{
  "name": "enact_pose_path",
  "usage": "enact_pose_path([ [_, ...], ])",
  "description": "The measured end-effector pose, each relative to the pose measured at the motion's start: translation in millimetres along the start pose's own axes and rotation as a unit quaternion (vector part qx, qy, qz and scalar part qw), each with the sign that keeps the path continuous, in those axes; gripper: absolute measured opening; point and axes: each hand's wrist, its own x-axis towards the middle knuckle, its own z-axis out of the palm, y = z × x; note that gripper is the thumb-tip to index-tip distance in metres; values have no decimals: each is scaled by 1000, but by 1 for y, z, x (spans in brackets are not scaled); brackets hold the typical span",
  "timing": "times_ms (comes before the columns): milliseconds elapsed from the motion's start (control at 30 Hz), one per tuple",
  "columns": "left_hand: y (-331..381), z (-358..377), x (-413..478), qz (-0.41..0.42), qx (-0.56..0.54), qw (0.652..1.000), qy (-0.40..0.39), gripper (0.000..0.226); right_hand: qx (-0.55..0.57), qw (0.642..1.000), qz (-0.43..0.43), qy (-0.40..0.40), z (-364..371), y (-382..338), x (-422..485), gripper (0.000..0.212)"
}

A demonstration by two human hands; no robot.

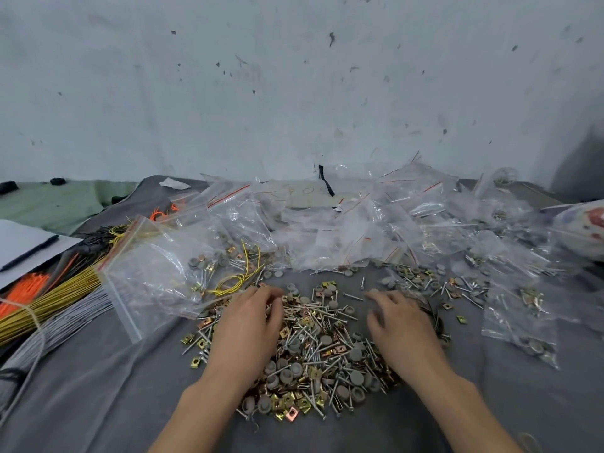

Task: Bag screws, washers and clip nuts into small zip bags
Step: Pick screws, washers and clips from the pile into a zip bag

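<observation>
A loose heap of screws, grey washers and brass clip nuts [317, 348] lies on the grey cloth [98, 403] in front of me. My left hand [251, 325] rests palm down on the heap's left side, fingers bent into the parts; what they hold, if anything, is hidden. My right hand [398, 325] lies palm down over the heap's right side, fingers spread and relaxed. A large clear zip bag [153, 273] lies to the left. Many small zip bags [359, 230] pile up behind the heap, and filled bags [519, 318] lie to the right.
Bundles of yellow, orange and grey cable ties [42, 305] lie at the left beside a white pad with a pen [29, 246]. A patterned object [585, 223] sits at the right edge. A stained wall [294, 93] rises behind the table.
</observation>
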Motion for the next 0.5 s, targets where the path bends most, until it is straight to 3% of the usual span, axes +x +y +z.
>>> enact_pose_path([
  [267,-33,-8,67,-83,116,989,-28,34,112,993,29,-23,8,-6,12,33],
  [400,-7,24,103,26,122,985,-118,41,183,981,61,-6,10,0,19,31],
  [500,24,62,127,115,187,958,-186,56,224,971,82,-3,10,5,24,30],
])
